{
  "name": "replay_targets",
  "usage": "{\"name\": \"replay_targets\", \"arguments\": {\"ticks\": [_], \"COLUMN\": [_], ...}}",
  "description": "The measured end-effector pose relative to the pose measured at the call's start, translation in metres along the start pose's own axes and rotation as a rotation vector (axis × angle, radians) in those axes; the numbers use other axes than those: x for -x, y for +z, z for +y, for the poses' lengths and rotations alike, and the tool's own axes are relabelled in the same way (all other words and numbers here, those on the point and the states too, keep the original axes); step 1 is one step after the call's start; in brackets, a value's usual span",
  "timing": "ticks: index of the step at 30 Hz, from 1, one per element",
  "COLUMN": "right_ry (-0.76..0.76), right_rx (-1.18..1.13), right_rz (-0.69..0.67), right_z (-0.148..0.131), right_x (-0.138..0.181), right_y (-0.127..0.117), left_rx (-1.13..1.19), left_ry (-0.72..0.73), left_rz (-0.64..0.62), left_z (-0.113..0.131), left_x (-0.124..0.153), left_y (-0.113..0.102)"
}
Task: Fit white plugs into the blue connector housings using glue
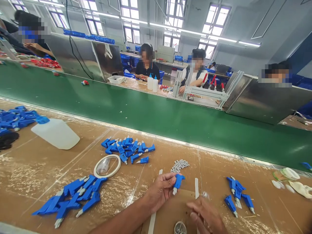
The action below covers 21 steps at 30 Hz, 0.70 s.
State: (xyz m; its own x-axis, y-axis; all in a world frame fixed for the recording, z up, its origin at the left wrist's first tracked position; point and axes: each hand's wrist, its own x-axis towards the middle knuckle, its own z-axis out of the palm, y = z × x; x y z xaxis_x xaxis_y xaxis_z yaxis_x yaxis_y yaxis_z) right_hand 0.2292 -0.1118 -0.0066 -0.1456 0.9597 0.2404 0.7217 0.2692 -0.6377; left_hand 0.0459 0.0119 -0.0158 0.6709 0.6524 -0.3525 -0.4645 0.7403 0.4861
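My left hand (163, 188) pinches a small blue plastic part (179, 181) with a grey tip pointing down. My right hand (208, 215) is low at the right, somewhat blurred, its fingers pointing left and apart; nothing shows between them. Just left of it sits a small round dish (180, 228) with tiny metal-looking pieces, cut off by the bottom edge. A pile of small grey pieces (179, 165) lies beyond my left hand. White tape strips (196, 188) run along either side of the work spot.
More blue parts lie in groups at left (73, 196), centre (129, 148) and right (237, 191). A white ring (119, 166) and a translucent bottle (57, 134) are on the left. Behind runs a green conveyor belt (146, 113), with co-workers (147, 66) across it.
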Motion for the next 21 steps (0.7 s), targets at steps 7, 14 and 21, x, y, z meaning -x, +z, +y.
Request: {"name": "replay_targets", "arguments": {"ticks": [7,14,21], "right_ry": [0.139,0.157,0.202], "right_rx": [0.219,0.267,0.182], "right_rz": [0.042,0.077,0.062], "right_z": [0.047,0.069,0.074], "right_x": [-0.064,-0.099,-0.11], "right_y": [-0.007,0.001,0.007], "left_rx": [0.198,0.202,0.214], "left_ry": [0.189,0.145,0.124], "left_rz": [0.263,0.325,0.261], "left_z": [0.025,0.027,0.026], "left_x": [-0.009,-0.015,-0.018], "left_y": [-0.004,-0.003,-0.008]}}
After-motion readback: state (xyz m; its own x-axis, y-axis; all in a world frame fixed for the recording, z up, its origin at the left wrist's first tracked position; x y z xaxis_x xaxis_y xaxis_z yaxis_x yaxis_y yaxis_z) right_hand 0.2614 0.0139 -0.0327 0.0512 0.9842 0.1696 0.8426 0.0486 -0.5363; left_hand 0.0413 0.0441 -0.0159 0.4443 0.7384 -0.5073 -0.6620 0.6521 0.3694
